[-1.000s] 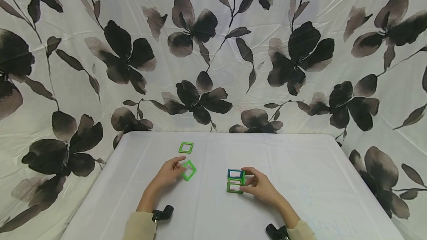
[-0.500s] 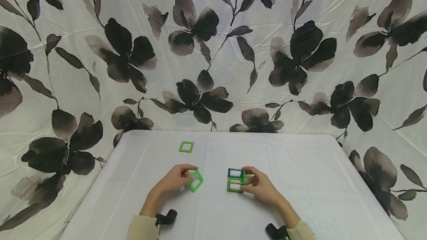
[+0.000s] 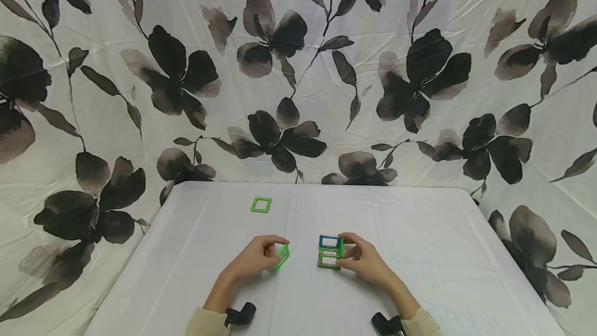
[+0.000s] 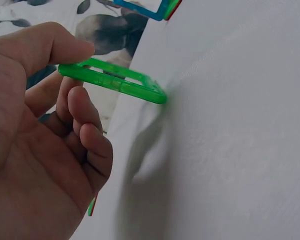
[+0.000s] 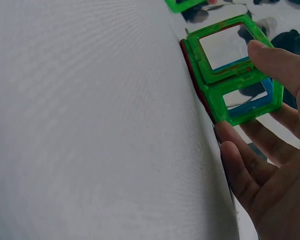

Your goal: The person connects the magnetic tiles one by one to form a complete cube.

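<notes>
My left hand (image 3: 255, 257) pinches a green square magnetic tile (image 4: 112, 84), an open frame, between thumb and fingers. One corner of it slants down close to the white tabletop. To its right, my right hand (image 3: 366, 262) grips a small box-like build of magnetic tiles (image 5: 227, 80) standing on the table. Green tiles form its near and right sides, a blue tile (image 3: 329, 237) is at the back, and a red edge (image 5: 194, 80) runs along the bottom. The right thumb presses the near green tile; the other fingers reach behind the build, partly hidden.
Another green square tile (image 3: 254, 205) lies flat on the table, farther back and left of the build. White cloth covers the table (image 3: 420, 232), and a flower-print curtain (image 3: 345, 118) hangs behind it. Black wrist cameras (image 3: 241, 314) sit at both sleeves.
My left hand has moved right and nearer to me with the green tile, which has turned more edge-on. The right hand and its build stay in place.
</notes>
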`<act>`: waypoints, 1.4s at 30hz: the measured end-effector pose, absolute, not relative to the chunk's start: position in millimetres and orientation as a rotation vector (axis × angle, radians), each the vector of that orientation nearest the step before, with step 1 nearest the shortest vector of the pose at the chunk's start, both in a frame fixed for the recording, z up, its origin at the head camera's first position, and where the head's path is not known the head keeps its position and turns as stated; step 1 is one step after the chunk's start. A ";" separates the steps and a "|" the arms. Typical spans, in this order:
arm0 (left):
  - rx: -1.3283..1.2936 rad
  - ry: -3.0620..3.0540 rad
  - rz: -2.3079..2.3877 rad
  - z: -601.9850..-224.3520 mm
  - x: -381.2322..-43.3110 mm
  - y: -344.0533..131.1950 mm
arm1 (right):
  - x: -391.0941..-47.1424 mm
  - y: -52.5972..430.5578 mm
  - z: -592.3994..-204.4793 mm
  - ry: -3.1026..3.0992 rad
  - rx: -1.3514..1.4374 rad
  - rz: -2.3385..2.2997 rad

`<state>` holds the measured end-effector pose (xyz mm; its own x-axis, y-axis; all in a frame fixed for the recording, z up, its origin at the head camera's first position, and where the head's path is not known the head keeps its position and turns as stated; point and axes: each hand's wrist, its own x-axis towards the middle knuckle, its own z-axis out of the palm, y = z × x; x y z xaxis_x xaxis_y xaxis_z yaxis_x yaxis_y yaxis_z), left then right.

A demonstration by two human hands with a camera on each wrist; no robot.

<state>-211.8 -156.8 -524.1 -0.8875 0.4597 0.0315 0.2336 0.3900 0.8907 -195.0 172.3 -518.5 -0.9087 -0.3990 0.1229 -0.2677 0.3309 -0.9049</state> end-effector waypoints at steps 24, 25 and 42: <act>0.442 2.421 1.748 -539.5 -218.7 -135.8 | -199.1 172.9 -525.7 2.484 -0.624 -1.618; 0.447 2.410 1.753 -539.6 -219.5 -132.9 | -196.3 171.9 -520.7 2.482 -0.627 -1.625; 0.486 2.376 1.778 -534.6 -220.0 -92.3 | -205.4 177.9 -543.3 2.502 -0.609 -1.608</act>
<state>-220.0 -92.3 -534.6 -0.9389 0.3338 0.0839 0.1747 0.2520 0.9518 -205.4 177.9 -543.3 -0.9141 -0.3860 0.1246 -0.2737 0.3603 -0.8918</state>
